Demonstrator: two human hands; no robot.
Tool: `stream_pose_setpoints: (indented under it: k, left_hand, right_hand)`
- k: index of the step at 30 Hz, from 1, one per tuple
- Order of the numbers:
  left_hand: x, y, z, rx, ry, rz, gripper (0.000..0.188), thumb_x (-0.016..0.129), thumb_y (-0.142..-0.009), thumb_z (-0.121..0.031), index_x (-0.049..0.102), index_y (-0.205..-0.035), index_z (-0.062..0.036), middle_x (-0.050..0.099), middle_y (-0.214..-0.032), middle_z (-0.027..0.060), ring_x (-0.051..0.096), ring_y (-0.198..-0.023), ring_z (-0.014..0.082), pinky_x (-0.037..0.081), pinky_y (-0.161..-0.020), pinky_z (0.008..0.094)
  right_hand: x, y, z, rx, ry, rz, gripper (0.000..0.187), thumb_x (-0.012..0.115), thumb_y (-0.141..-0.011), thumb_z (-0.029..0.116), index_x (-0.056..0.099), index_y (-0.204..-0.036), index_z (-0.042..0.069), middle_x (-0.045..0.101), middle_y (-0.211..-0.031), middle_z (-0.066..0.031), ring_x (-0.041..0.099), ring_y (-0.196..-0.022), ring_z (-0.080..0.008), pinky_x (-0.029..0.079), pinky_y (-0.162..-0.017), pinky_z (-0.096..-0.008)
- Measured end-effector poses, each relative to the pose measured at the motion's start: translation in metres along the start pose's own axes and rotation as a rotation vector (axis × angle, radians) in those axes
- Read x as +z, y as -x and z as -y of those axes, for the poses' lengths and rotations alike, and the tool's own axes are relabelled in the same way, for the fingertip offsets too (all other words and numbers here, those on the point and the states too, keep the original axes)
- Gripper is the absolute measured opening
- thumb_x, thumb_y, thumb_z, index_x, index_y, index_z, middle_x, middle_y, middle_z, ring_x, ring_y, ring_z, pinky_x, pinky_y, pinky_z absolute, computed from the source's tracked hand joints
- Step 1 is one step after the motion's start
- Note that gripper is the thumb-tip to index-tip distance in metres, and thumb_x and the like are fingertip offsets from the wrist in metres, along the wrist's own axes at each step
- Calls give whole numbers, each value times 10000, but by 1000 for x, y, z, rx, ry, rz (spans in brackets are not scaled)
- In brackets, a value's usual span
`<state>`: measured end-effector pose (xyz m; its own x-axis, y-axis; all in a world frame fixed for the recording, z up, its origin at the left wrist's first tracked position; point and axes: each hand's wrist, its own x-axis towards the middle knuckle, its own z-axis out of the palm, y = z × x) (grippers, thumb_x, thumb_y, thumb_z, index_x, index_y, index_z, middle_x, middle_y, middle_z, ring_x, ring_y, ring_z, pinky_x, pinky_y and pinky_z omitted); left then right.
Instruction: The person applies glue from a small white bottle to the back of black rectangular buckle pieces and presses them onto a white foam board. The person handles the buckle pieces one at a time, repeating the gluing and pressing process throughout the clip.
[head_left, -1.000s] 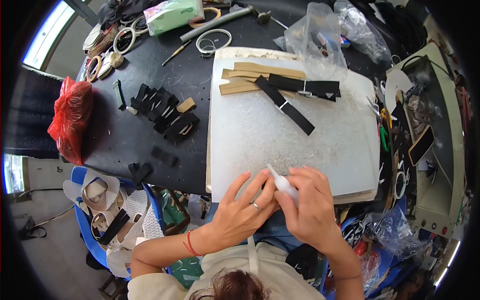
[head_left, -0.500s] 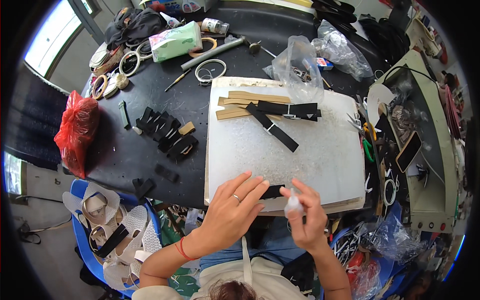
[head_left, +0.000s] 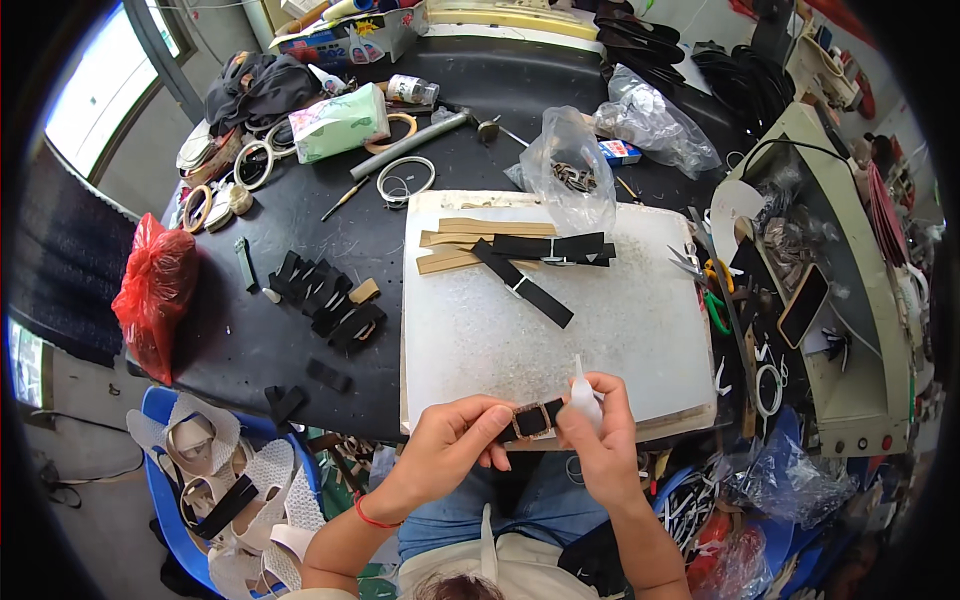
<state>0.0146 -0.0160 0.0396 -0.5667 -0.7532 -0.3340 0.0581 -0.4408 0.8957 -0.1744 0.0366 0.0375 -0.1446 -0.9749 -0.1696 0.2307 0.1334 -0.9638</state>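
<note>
My left hand (head_left: 450, 440) is closed, pinching one end of a short black strap (head_left: 530, 420) with a metal buckle on it. Over the board's near edge, my right hand (head_left: 608, 455) closes around a small white squeeze bottle (head_left: 585, 398), its thin nozzle pointing up and away. The right thumb and fingertips also meet the strap's other end. Beyond my hands lies a white board (head_left: 480, 350). On its far part rest several tan strips (head_left: 470, 228), with black straps with buckles (head_left: 535, 295) partly across them.
A pile of black strap pieces (head_left: 325, 300) lies left of the board. A red plastic bag (head_left: 155, 295) stands farther left. Scissors (head_left: 690, 262) and a phone (head_left: 803, 305) are at the right. A clear bag of metal parts (head_left: 570, 165) touches the far edge. Shoe uppers fill a blue bin (head_left: 160, 405).
The strap has come up off the board's near edge into my left fingers, its buckle now showing. The right hand has turned the bottle nozzle-up. The whole view has shifted slightly.
</note>
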Motion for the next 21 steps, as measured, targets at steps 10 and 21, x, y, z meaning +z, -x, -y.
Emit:
stream_pose_setpoints:
  k: [10,21]
  left_hand:
    - [22,1,3,513,-503,-200,447,755,-820,-71,621,-1245,-33,666,-1134,146,677,-994,255,544,-847,335]
    - [-7,8,8,667,-781,-260,403,768,-782,-46,659,-1169,-13,693,-1097,147,680,-965,285,541,-837,359]
  right_hand:
    - [4,-5,-8,30,-13,-79,292,683,-923,126,501,-1137,46,574,-898,6,516,-720,-24,435,-598,-181]
    - [24,-6,-13,47,63,-49,271,675,-921,104,501,-1119,40,566,-925,-2,517,-764,-33,438,-630,-177]
